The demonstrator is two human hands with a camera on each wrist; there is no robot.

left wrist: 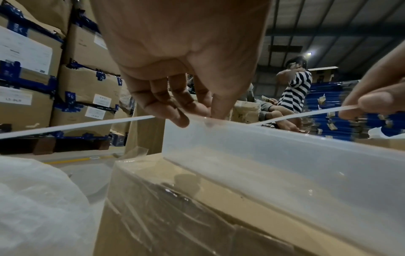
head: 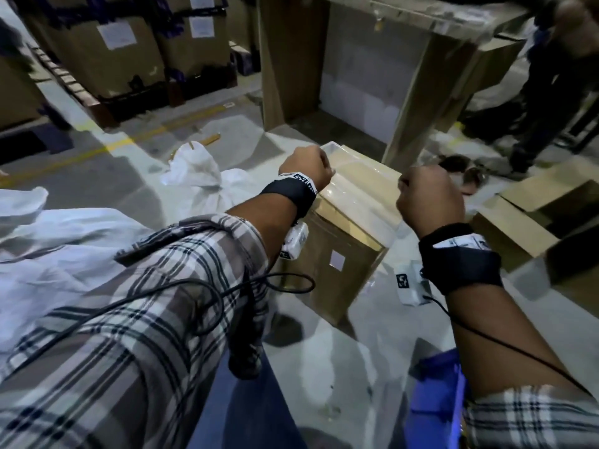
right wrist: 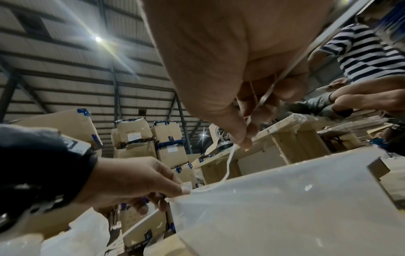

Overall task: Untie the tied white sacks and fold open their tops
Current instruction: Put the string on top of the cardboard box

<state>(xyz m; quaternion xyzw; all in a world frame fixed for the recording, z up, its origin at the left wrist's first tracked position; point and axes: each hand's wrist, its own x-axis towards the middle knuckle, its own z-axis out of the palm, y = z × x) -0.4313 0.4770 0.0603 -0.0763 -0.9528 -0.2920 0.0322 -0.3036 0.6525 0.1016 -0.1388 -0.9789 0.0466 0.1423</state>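
A cardboard box [head: 343, 254] stands on the floor inside a translucent white sack [left wrist: 274, 155]. My left hand [left wrist: 197, 117] pinches the sack's top edge at the box's far left corner. My right hand [right wrist: 247, 138] pinches a thin white tie strip [right wrist: 229, 166] that runs down to my left hand [right wrist: 181, 191]. In the left wrist view the strip [left wrist: 306, 115] stretches taut from the sack's edge to my right hand [left wrist: 361, 109]. In the head view both hands [head: 324, 171] [head: 408, 186] show only their backs above the box. Two more white sacks [head: 201, 179] [head: 64, 254] lie to the left.
Tall stacked cartons [head: 107, 53] on pallets line the back left. A large open cardboard frame [head: 389, 76] stands behind the box. Opened cartons [head: 531, 222] lie on the right. A person in a striped shirt [left wrist: 295, 90] sits nearby, and a blue crate [head: 437, 400] is by my right arm.
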